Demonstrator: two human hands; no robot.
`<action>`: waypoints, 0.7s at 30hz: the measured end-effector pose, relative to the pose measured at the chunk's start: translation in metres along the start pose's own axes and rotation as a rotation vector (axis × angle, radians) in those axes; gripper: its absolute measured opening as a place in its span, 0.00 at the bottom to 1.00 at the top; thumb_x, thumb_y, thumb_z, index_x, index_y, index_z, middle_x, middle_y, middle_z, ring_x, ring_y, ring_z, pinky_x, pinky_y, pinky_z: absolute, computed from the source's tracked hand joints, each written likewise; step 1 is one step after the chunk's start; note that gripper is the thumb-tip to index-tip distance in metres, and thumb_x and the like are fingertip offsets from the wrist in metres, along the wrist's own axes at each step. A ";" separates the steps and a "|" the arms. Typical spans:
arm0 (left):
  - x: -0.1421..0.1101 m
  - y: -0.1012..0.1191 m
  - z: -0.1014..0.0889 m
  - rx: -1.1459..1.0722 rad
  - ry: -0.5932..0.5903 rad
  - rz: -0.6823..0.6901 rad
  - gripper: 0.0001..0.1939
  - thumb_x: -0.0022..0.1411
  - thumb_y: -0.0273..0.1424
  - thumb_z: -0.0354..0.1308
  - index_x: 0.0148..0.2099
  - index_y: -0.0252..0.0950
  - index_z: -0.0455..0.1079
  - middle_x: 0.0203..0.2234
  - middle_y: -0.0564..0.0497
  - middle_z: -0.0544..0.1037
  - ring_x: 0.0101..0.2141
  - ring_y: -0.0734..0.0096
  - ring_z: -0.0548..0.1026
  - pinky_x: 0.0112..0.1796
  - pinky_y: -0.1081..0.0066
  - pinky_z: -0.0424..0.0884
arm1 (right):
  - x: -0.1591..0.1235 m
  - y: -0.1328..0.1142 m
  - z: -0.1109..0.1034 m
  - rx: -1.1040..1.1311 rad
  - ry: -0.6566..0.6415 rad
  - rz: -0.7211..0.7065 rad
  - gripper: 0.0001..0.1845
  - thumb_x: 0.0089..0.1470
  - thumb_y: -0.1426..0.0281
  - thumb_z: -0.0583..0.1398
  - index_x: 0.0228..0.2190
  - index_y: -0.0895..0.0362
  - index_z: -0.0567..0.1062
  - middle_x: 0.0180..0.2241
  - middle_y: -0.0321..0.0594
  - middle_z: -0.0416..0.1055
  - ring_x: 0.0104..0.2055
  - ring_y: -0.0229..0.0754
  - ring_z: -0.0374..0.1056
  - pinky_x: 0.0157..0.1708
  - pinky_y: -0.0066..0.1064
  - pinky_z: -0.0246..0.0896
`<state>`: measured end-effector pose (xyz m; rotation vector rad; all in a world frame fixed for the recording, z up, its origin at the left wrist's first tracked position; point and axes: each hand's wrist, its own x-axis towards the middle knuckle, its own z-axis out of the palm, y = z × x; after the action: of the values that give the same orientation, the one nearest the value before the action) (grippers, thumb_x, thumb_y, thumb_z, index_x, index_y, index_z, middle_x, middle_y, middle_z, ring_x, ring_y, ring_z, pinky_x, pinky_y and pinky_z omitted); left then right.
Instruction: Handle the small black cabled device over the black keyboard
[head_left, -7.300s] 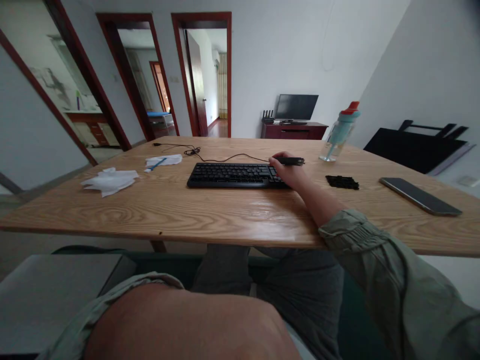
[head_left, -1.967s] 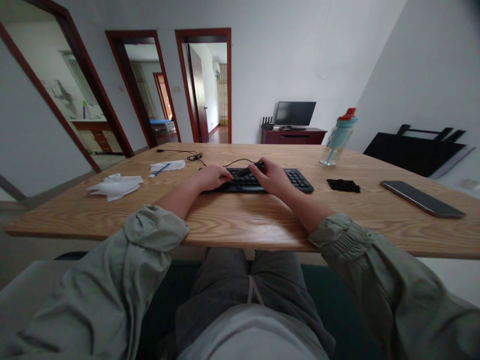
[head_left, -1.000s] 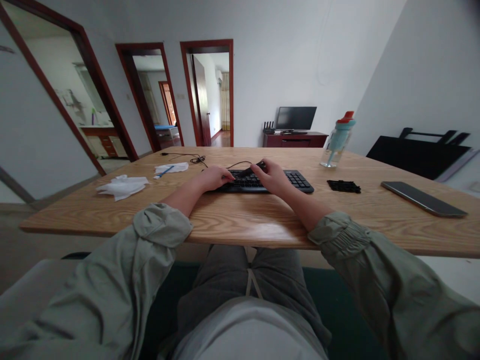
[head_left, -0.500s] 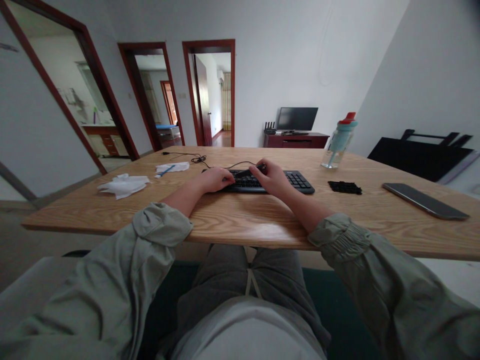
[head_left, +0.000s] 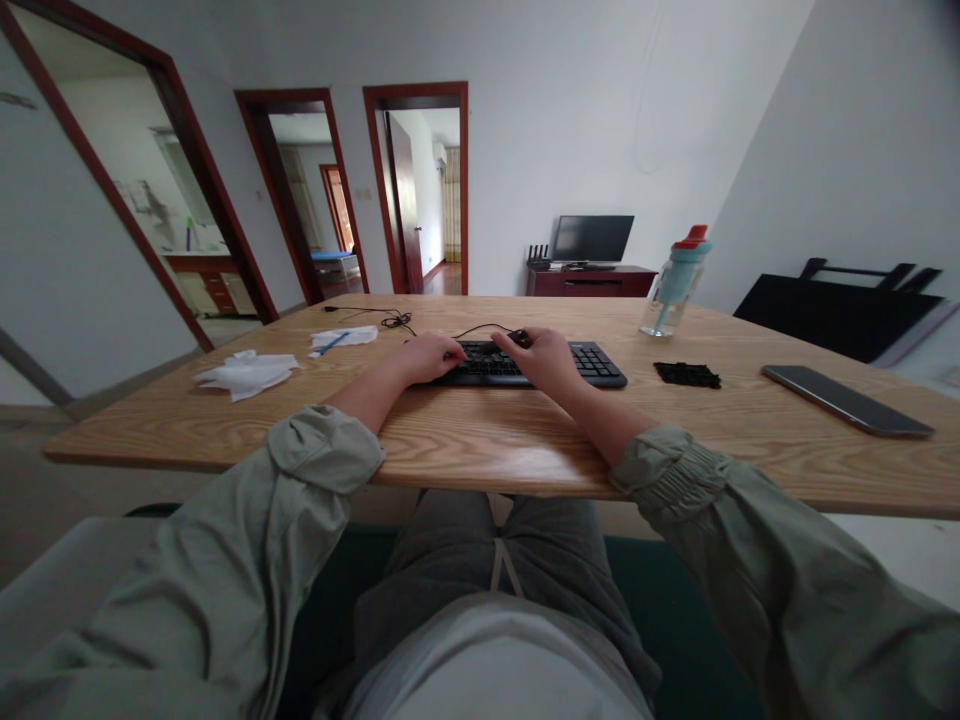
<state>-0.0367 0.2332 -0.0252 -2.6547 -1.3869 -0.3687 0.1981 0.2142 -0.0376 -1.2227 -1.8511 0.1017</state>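
A black keyboard [head_left: 491,370] lies on the wooden table in front of me, its cable running off behind it. My left hand [head_left: 431,358] is closed on the keyboard's left end, fingers curled and thumb at the near side. Over the middle of the keys, my right hand [head_left: 546,358] grips a slim dark tool [head_left: 495,348] whose tip points left, low over the keys. What kind of tool it is cannot be made out. To the right of the keyboard sits a cluster of small black pieces [head_left: 686,375] that look like keycaps.
A clear bottle [head_left: 671,285] with a red lid stands at the back right, and a dark phone-like slab [head_left: 844,400] lies at the right. On the left are crumpled tissue [head_left: 247,374], a blue stick [head_left: 330,343] on another tissue, and the coiled cable [head_left: 397,319].
The tool in my right hand has tilted and its tip has dropped closer to the keys. My right hand has turned slightly; my left hand stays at the keyboard's left end.
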 end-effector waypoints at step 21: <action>-0.001 0.012 0.004 0.117 0.053 -0.055 0.11 0.62 0.38 0.56 0.40 0.43 0.78 0.36 0.50 0.81 0.37 0.64 0.76 0.37 0.69 0.67 | 0.013 0.024 -0.016 0.167 -0.277 -0.193 0.22 0.56 0.51 0.58 0.34 0.57 0.73 0.27 0.37 0.69 0.29 0.39 0.62 0.30 0.30 0.54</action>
<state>-0.0271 0.2267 -0.0291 -2.5003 -1.4217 -0.3505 0.2245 0.2301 -0.0319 -0.9460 -2.1433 0.3262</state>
